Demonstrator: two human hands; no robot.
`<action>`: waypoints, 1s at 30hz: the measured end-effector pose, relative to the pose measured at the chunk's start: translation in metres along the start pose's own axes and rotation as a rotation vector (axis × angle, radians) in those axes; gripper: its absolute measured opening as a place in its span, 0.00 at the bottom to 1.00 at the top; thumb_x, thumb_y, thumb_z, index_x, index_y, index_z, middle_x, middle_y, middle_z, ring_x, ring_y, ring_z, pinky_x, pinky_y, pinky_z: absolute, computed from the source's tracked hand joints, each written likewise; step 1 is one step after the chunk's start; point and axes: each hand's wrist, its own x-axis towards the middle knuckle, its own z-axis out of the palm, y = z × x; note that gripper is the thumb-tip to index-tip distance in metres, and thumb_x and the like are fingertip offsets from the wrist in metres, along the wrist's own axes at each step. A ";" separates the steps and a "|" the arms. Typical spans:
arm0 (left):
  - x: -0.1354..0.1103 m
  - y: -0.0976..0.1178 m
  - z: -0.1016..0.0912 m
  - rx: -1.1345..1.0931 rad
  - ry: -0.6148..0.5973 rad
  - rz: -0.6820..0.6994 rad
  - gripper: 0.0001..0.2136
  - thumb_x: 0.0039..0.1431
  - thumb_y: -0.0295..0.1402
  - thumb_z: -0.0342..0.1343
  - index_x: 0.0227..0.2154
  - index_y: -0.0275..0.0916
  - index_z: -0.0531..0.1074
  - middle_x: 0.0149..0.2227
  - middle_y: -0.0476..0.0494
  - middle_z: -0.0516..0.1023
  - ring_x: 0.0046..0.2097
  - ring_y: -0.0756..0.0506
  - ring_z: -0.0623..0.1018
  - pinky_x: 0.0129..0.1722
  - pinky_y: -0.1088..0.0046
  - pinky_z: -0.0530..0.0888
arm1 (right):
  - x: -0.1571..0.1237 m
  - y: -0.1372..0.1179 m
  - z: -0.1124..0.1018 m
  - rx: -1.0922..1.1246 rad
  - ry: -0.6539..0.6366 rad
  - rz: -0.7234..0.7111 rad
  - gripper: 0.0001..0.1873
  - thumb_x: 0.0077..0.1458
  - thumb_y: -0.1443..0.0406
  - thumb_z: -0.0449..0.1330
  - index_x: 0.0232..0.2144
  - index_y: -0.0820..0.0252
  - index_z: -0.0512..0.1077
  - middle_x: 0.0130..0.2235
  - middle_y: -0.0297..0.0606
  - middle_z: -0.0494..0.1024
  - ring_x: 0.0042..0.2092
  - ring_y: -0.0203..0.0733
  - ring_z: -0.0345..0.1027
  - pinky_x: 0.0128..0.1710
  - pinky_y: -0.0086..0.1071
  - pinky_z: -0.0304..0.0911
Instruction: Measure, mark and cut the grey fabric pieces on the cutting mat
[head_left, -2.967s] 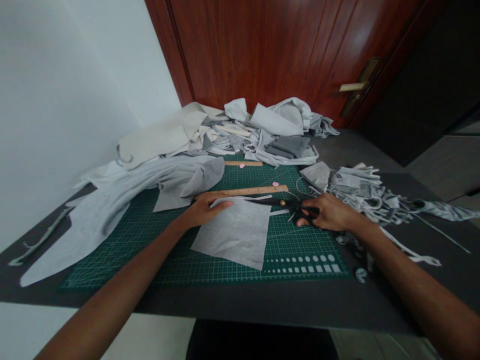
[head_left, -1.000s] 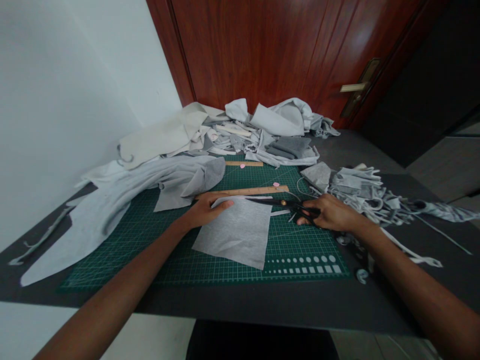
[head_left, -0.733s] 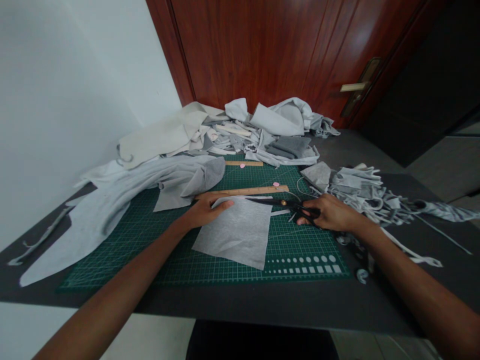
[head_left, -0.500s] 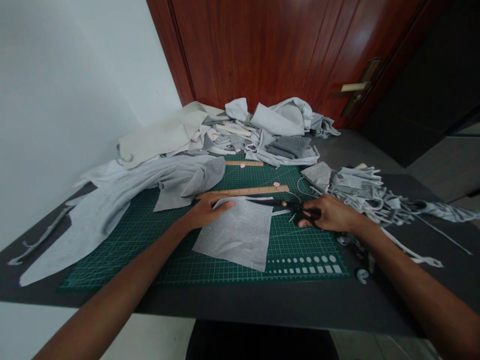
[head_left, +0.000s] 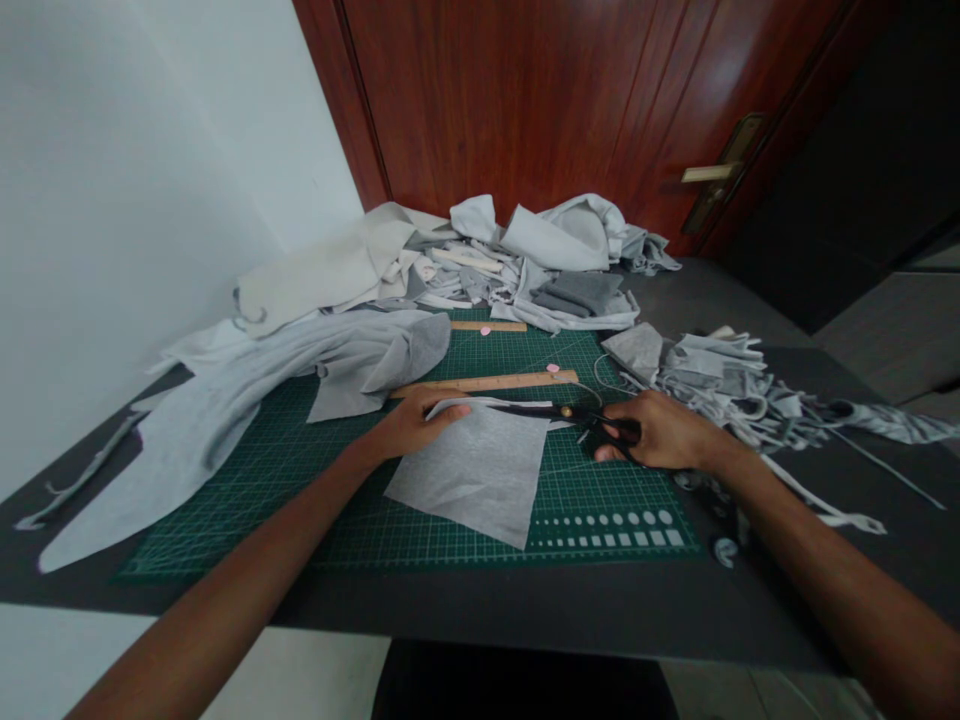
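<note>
A green cutting mat point(head_left: 615, 500) holds a wooden ruler point(head_left: 484, 382) and, just below it, a square of grey fabric point(head_left: 469, 482). The left hand point(head_left: 416, 424), fingers together and flat, presses the fabric's upper edge, apparently to keep it from shifting. The right hand point(head_left: 664, 432) grips the black scissors point(head_left: 534, 409), their blades along that edge.

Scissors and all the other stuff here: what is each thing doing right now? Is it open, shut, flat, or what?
Grey fabric sheet, lying flat, a little creased.
Left hand, pressing flat on the sheet.
Right hand, gripping the scissors.
Black scissors, blades along the sheet's top edge.
Green cutting mat, partly covered.
Wooden ruler, lying on the mat.
Wooden door, shut.
</note>
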 end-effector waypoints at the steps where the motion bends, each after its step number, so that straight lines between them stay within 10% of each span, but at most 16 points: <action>1: 0.000 0.001 0.000 0.002 0.000 -0.006 0.16 0.65 0.46 0.55 0.41 0.42 0.82 0.46 0.45 0.86 0.49 0.39 0.83 0.55 0.61 0.76 | 0.000 0.000 0.000 -0.001 0.000 -0.002 0.25 0.55 0.43 0.64 0.23 0.57 0.69 0.21 0.32 0.70 0.22 0.38 0.62 0.25 0.32 0.49; 30: 0.001 0.008 0.007 -0.095 -0.030 0.109 0.12 0.67 0.39 0.56 0.43 0.40 0.82 0.42 0.46 0.86 0.43 0.42 0.84 0.46 0.70 0.78 | 0.001 -0.015 -0.001 -0.005 -0.020 0.002 0.23 0.54 0.45 0.66 0.26 0.58 0.72 0.21 0.33 0.73 0.22 0.37 0.62 0.26 0.31 0.48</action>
